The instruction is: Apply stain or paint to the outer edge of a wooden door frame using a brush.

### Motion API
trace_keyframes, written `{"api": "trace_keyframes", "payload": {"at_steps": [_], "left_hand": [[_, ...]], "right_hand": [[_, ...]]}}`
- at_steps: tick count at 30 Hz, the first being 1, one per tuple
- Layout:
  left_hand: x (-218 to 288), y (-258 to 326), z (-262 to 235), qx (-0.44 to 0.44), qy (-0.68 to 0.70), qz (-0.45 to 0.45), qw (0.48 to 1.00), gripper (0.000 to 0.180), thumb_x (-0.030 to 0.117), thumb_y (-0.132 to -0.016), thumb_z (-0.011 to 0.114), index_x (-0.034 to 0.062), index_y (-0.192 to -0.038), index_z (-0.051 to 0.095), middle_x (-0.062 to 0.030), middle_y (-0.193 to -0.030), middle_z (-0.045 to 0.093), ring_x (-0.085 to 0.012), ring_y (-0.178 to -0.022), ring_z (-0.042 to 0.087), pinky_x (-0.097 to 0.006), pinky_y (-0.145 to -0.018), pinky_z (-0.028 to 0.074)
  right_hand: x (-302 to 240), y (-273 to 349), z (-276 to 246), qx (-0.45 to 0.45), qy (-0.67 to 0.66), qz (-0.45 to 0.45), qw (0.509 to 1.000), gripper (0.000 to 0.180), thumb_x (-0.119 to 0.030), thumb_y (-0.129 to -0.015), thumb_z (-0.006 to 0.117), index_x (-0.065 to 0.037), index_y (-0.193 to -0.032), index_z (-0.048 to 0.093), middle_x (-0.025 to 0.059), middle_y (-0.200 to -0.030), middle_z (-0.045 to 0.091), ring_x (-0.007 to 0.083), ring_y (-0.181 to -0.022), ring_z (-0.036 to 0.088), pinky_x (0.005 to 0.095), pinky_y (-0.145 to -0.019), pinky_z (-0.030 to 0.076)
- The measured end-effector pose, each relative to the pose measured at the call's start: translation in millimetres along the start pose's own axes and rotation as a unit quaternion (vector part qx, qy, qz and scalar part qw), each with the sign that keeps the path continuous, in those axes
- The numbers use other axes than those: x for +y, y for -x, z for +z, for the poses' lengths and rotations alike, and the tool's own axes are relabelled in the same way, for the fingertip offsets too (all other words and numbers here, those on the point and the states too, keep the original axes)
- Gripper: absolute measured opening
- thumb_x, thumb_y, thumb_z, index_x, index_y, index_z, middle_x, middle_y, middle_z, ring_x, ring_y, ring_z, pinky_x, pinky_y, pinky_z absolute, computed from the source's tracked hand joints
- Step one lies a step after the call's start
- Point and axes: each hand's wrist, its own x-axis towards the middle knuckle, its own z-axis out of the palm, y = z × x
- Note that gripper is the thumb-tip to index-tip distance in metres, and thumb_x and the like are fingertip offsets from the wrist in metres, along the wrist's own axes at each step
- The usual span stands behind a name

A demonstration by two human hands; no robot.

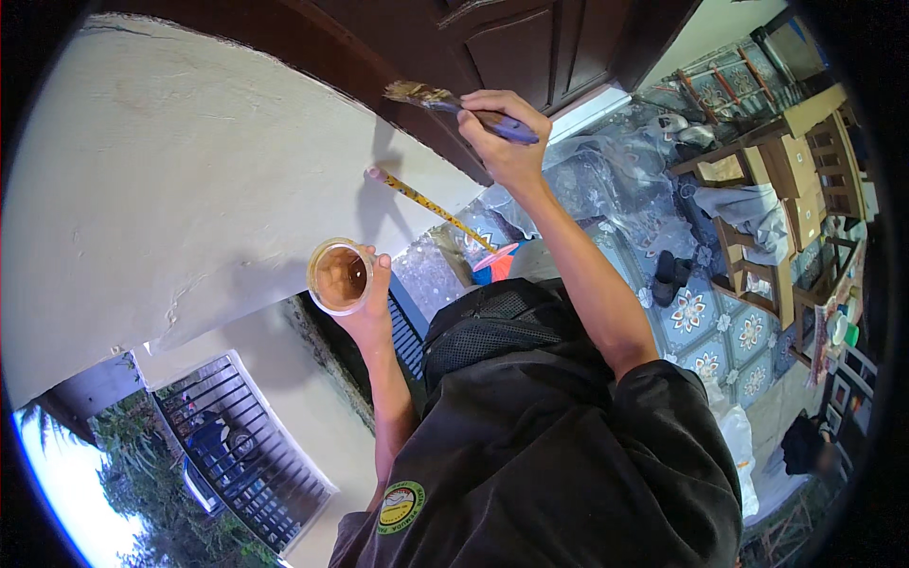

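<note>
My right hand (507,133) grips a paintbrush (507,126) by its purple-blue handle. The brush's bristles, coated in pale brown, point left, close to the dark brown door frame (350,66). Lower and to the left, my left hand (371,303) is wrapped round a clear plastic cup (322,295) held in front of the cream wall (189,180). Brown paint coats the cup's inside, and a darker pool shows at one side. Beyond the brush is a dark brown panelled door (511,57).
A yellow patterned broom handle (426,204) leans against the wall. Clear plastic sheeting (606,175) covers part of the patterned tile floor (686,312). Wooden chairs (757,256), boxes (795,170) and black sandals (670,277) are at right. A barred window (246,450) is at lower left.
</note>
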Motion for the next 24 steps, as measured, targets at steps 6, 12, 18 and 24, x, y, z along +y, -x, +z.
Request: {"api": "trace_keyframes", "payload": {"at_steps": [6, 12, 18, 24], "left_hand": [[1.9, 2.4, 5.9, 0.004, -0.025, 0.014, 1.000, 0.042, 0.000, -0.074, 0.074, 0.0019, -0.110, 0.051, -0.0085, -0.095, 0.059, -0.0161, -0.089, 0.058, -0.029, -0.079, 0.049], [4.7, 2.6, 8.2, -0.010, -0.035, 0.000, 0.999, 0.043, 0.001, -0.075, 0.074, 0.0016, -0.111, 0.051, -0.0086, -0.096, 0.060, -0.0162, -0.090, 0.058, -0.028, -0.081, 0.048], [-0.9, 11.7, 1.6, -0.017, -0.056, 0.048, 0.997, 0.033, -0.005, -0.078, 0.066, 0.0038, -0.105, 0.050, -0.0081, -0.093, 0.057, -0.0149, -0.081, 0.056, -0.025, -0.060, 0.050], [-6.5, 20.1, -13.2, -0.025, -0.009, -0.009, 1.000, 0.049, -0.002, -0.073, 0.076, 0.0011, -0.114, 0.050, -0.0091, -0.099, 0.059, -0.0175, -0.092, 0.059, -0.030, -0.082, 0.049]], "right_hand": [[-24.2, -26.6, 17.7, 0.007, 0.012, -0.196, 0.981, 0.017, -0.003, -0.063, 0.076, -0.005, -0.079, 0.071, 0.0111, -0.084, 0.069, 0.0180, -0.071, 0.067, 0.0256, -0.066, 0.053], [2.2, 4.3, 26.3, -0.030, 0.090, -0.244, 0.965, 0.021, 0.001, -0.063, 0.076, -0.005, -0.081, 0.070, 0.0092, -0.090, 0.068, 0.0164, -0.070, 0.067, 0.0246, -0.061, 0.054], [32.6, 56.0, 3.5, -0.044, 0.154, -0.148, 0.976, 0.022, 0.000, -0.062, 0.078, -0.006, -0.082, 0.070, 0.0092, -0.090, 0.068, 0.0185, -0.075, 0.068, 0.0262, -0.064, 0.055], [-1.5, 44.2, 14.9, -0.001, 0.152, -0.208, 0.966, 0.020, -0.004, -0.063, 0.078, -0.007, -0.081, 0.070, 0.0083, -0.088, 0.067, 0.0186, -0.068, 0.067, 0.0270, -0.060, 0.055]]}}
